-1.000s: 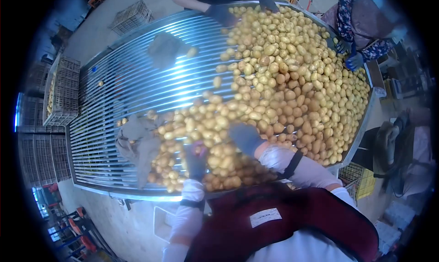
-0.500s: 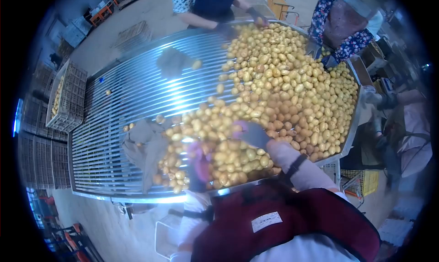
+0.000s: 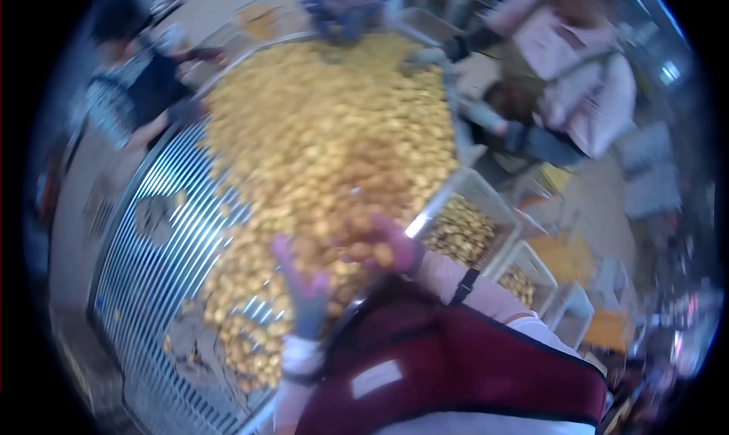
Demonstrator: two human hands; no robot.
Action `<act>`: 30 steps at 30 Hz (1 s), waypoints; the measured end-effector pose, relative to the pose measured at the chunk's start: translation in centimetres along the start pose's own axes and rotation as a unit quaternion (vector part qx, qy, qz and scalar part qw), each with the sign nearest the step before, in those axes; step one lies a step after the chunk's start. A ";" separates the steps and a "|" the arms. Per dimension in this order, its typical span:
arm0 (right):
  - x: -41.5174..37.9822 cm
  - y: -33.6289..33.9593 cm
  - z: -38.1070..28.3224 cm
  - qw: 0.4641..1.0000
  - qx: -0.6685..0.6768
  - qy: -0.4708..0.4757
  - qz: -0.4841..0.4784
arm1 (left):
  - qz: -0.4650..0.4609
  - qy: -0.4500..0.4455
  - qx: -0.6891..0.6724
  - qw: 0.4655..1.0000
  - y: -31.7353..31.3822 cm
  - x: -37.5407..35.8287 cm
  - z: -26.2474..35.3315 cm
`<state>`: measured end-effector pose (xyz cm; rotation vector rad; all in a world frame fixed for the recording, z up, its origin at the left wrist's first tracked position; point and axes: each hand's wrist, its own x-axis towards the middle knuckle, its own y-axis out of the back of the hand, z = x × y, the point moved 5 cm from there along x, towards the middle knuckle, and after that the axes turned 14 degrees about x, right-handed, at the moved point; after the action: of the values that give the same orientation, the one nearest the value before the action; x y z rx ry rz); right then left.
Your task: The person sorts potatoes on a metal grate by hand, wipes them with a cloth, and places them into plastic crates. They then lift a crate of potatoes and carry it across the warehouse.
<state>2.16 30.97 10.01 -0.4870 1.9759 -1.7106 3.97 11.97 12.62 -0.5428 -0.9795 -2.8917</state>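
Yellow-brown oval potatoes (image 3: 304, 146) lie in a wide heap on a slatted metal table (image 3: 144, 245); a browner patch sits in the middle of the heap. My left hand (image 3: 305, 292), in a grey glove with pink fingers, is over the near part of the heap with thumb and fingers spread. To its right, at the table's near edge, my right hand (image 3: 399, 246) wears a similar glove and curves around several potatoes. Motion blur hides the exact finger contact.
Grey cloths (image 3: 194, 340) lie on the slats. At the right stand crates (image 3: 486, 196) of potatoes and an orange box (image 3: 607, 329). Across the table are a co-worker at left (image 3: 140, 93), another at the far end, and one at right (image 3: 569, 70).
My view has turned right, bringing the side crates into sight. My right hand has moved from over the heap to the near edge beside them. My left hand's fingers are now spread.
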 end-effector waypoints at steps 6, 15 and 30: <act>-10.5 5.7 -6.2 0.991 0.045 0.124 0.028 | -0.036 0.092 0.031 0.995 1.2 -3.9 -9.0; -24.2 8.7 -8.0 0.917 -0.034 0.297 0.264 | -0.016 0.145 0.146 0.978 6.1 -6.2 -13.3; -19.4 14.6 -11.8 0.182 -0.840 0.305 0.411 | -0.011 0.189 0.214 0.958 11.5 -13.1 -15.3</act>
<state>12.03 53.62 -0.80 0.8345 2.6365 1.7622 13.16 -7.28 3.55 0.0490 -1.4732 -2.5309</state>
